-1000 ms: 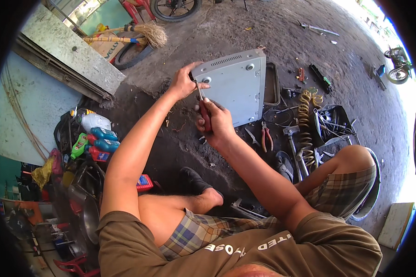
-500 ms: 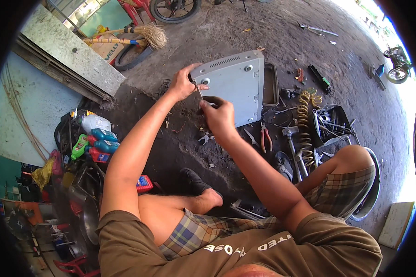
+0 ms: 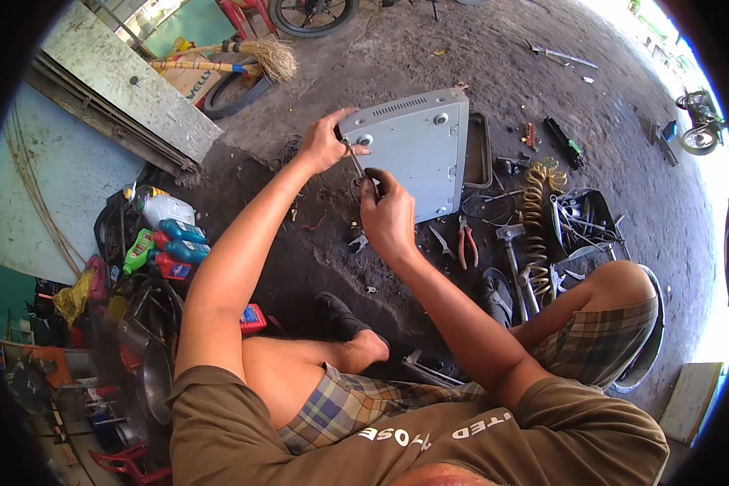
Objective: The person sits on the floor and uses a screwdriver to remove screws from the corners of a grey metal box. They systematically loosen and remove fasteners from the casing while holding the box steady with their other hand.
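A flat grey metal electronics case [image 3: 417, 158] stands tilted on edge in front of me, its side with round feet and hinge-like slots toward me. My left hand [image 3: 326, 146] grips its upper left corner, thumb bent over the edge. In my closed right hand [image 3: 387, 212] is a screwdriver, its dark handle mostly covered by the fingers. The thin metal shaft of the screwdriver [image 3: 355, 162] points up to the case's left edge, close by my left thumb. Whether its tip sits in a screw is too small to tell.
Right of the case lie a tray [image 3: 479, 150], red-handled pliers [image 3: 466, 243], a hammer [image 3: 510, 233], a yellowish coil spring [image 3: 533, 212] and a black bin of tools [image 3: 589, 253]. Bottles [image 3: 170, 212] stand at the left, below a metal cabinet [image 3: 130, 89]. A straw broom [image 3: 269, 59] lies farther off.
My right hand has shifted slightly down and right, its grip on the screwdriver turned a little, and more of the shaft shows. The left hand keeps its hold on the case.
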The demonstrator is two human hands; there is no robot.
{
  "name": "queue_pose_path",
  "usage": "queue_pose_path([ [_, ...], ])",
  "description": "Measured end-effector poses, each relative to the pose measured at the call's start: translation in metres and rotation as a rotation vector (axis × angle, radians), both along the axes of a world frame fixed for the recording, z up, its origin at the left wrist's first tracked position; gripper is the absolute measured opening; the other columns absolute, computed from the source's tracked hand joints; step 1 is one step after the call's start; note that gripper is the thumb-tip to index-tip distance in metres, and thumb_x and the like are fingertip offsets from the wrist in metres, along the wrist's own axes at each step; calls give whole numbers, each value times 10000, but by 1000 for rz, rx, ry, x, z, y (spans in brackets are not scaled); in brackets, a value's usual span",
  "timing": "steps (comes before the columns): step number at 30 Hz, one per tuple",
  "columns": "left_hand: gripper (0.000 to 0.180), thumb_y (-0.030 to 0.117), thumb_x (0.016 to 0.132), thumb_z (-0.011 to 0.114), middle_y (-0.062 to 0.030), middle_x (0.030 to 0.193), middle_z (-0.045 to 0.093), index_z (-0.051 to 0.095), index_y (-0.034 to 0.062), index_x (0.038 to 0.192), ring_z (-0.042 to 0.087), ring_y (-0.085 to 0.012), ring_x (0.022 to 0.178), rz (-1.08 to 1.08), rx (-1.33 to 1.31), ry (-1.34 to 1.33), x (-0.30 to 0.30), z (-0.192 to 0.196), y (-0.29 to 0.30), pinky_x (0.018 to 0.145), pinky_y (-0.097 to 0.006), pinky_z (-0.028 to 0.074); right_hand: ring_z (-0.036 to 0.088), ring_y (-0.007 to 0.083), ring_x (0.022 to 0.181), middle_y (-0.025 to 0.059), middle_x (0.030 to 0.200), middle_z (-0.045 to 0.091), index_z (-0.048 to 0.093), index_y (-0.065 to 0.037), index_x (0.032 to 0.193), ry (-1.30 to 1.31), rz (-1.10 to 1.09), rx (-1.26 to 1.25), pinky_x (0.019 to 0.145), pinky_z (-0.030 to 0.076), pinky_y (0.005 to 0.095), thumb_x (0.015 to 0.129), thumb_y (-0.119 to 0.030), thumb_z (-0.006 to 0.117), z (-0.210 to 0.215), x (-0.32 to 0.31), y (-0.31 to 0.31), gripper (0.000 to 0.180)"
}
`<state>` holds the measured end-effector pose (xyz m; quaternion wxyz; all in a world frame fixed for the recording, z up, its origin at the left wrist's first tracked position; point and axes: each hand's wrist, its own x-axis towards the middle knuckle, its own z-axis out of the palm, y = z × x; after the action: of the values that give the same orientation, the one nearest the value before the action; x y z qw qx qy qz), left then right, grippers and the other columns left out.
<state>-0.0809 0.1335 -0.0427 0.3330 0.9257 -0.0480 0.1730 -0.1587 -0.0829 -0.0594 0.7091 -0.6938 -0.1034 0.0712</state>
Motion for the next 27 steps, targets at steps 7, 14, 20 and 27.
queue_pose_path([
  [7,902,393,664,1038,-176,1282,772,664,47,1409,748,-287,1195,-20,-45,-5,0,-4,1,1025,-399,580,565,146,637,68,975,694,674,-14,1206,1017,626,1130,539,504,318,1110,-246,533,-8,15,-4,287],
  [14,923,382,665,1035,-181,1300,765,654,36,1432,738,-291,1215,-19,-56,3,-1,-2,0,1046,-400,569,482,119,597,84,900,669,640,-6,1211,1159,281,1150,508,431,270,1081,-294,556,-2,11,-4,327],
  [20,901,353,669,1036,-176,1294,767,654,29,1419,738,-271,1207,-32,-71,-7,-1,0,-3,1042,-401,570,545,107,605,40,922,688,667,10,1287,269,242,91,472,413,272,1098,-276,585,0,20,-5,353],
  [27,892,341,674,1036,-175,1293,766,655,33,1419,740,-261,1194,-29,-80,3,0,-1,-3,1033,-391,574,523,142,593,62,846,687,727,21,1202,1179,453,1335,539,421,320,1055,-211,590,-8,12,-8,306],
])
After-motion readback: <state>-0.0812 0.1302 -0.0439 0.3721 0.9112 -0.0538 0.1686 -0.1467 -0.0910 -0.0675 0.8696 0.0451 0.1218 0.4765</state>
